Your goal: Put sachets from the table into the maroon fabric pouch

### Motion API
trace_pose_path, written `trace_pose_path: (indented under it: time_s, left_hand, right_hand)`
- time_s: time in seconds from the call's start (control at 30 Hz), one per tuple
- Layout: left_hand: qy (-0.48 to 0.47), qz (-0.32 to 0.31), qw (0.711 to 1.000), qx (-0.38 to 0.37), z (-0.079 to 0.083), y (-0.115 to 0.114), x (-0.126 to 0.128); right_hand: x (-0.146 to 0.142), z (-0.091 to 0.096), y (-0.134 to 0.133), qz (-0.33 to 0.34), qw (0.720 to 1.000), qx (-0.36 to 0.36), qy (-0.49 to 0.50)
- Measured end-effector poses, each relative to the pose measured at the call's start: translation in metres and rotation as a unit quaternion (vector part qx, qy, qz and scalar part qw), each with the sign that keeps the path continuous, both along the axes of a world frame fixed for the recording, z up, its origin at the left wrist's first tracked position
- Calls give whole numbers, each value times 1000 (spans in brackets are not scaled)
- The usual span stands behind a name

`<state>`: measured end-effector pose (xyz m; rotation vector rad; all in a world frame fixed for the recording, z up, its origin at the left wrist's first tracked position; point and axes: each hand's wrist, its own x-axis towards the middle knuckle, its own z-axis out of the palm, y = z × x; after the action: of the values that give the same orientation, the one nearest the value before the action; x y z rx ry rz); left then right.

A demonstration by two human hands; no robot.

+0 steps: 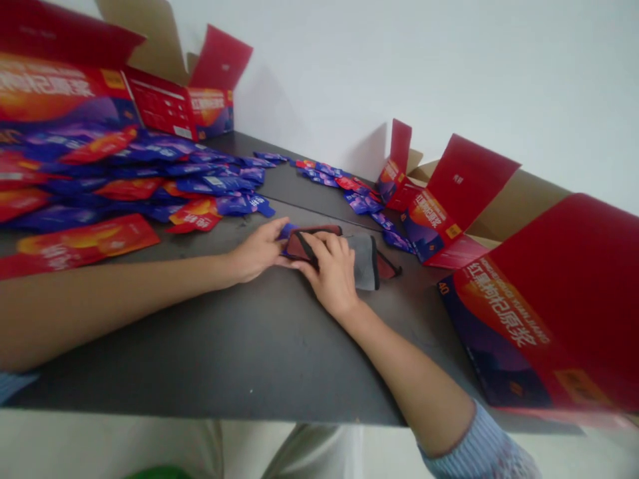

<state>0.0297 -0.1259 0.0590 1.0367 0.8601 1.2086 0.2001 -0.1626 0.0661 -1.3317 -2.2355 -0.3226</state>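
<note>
A small fabric pouch in grey (367, 258) and brownish red, with black edging, lies low over the table between my hands. My right hand (332, 269) comes over it from the right, fingers curled on its reddish part near the black rim. From the left, my left hand (257, 254) closes thumb and fingers on a purple packet (287, 231) at the pouch's left end. Most of that packet is hidden by the pouch and my fingers. A reddish flap with a black cord-like edge (389, 267) sticks out at the pouch's right end.
Blue and red foil sachets (214, 183) are heaped at the left, before open red cartons (160, 100). More sachets (362, 199) trail along the back towards several open cartons (504, 306) at the right. The grey table (239, 352) meets a white wall (319, 80).
</note>
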Motion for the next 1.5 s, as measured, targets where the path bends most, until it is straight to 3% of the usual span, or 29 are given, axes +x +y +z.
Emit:
trace_pose_path:
  time_s: [0.1, 0.2, 0.27, 0.47, 0.63, 0.7, 0.83, 1.0, 1.2, 1.27, 1.4, 1.5]
  left_hand:
    - [-33, -103, 994, -16, 1, -3, -1]
    - [-72, -147, 985, -52, 2, -2, -3]
    - [-79, -123, 987, -71, 3, -2, -2]
    - [-23, 30, 996, -75, 8, -9, 10]
    - [-18, 123, 991, -47, 4, -14, 14]
    - [-44, 123, 991, -17, 0, -17, 12]
    - [-116, 61, 991, 14, -4, -19, 8]
    - [-163, 19, 984, -68, 4, -3, 2]
    - [-207, -93, 964, -138, 10, 5, -4]
    - [-197, -78, 968, -135, 10, 3, -1]
    - [-177, 31, 979, -99, 6, 0, 7]
    - [-147, 44, 986, -65, -4, 4, 6]
  right_hand:
    - [5, 5, 6, -43, 998, -19, -37]
    - [12, 11, 13, -59, 996, -40, -46]
    - [16, 12, 18, -63, 996, -53, -41]
    - [23, 4, 29, -79, 996, -38, 4]
    - [15, 5, 19, -14, 999, 23, 27]
    - [10, 8, 10, 16, 999, 50, 12]
    - [1, 10, -5, 53, 993, 96, -35]
    - [-4, 5, -6, 109, 984, 91, -109]
    - [0, 8, 2, 87, 984, 16, -153]
    - [2, 9, 4, 80, 984, -4, -158]
    - [7, 10, 11, 56, 990, -19, -131]
    - [15, 10, 20, 24, 994, -30, -99]
